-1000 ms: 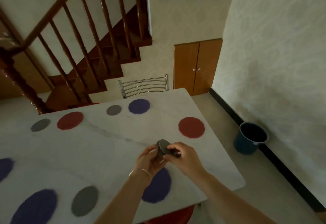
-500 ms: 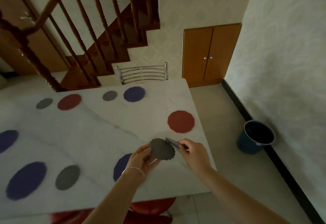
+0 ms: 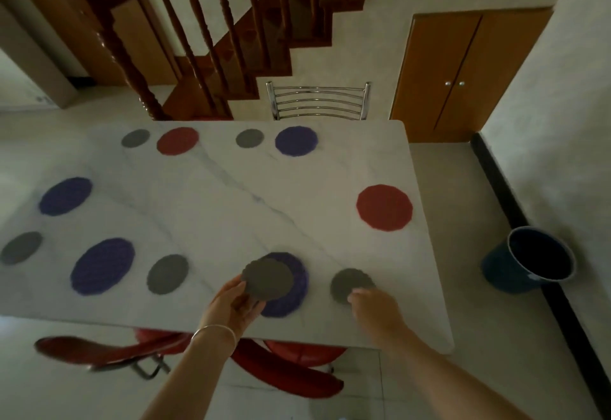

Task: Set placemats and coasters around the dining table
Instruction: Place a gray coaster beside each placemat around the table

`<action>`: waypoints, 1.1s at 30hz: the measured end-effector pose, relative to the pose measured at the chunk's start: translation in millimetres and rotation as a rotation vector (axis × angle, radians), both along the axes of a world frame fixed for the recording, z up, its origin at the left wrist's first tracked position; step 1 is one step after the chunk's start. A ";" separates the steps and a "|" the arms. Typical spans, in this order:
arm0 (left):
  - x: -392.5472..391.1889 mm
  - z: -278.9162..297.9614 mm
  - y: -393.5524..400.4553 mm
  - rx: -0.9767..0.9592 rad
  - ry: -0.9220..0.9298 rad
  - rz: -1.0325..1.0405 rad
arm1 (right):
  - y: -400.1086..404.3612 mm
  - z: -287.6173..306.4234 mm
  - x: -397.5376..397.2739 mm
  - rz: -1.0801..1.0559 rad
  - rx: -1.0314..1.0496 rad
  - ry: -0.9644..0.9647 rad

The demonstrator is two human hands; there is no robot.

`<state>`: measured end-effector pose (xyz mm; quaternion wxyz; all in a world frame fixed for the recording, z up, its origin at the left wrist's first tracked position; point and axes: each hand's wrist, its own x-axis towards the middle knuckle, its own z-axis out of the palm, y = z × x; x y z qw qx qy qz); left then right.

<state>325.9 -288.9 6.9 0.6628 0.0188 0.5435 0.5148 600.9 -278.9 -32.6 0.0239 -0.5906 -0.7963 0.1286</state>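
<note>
Head view, lower centre: the left hand (image 3: 231, 300) pinches a round grey scalloped coaster (image 3: 267, 280) above the purple round placemat (image 3: 291, 287), while the right hand (image 3: 373, 304) rests loosely curled fingers (image 3: 355, 294) on a second grey coaster (image 3: 348, 284) lying on the white marble bench (image 3: 231, 194). Released here, the held coaster would likely land on the placemat, not beside it.

no readable text, no labels or numbers on any surface (frame is somewhat blurred)

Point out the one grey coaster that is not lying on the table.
The grey coaster gripped by the left hand, held above the purple placemat. The other five grey coasters lie flat on the table.
</note>
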 end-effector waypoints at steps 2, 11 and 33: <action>-6.7 -3.1 -4.9 0.010 0.003 0.006 | -11.2 -17.2 0.9 0.030 -0.162 -0.052; -1.5 -10.7 -8.1 -0.009 -0.019 -0.013 | -29.1 -28.9 4.5 0.029 -0.174 -0.036; 217.2 68.9 101.0 0.134 -0.165 -0.262 | 55.4 115.4 109.9 -0.079 0.385 0.381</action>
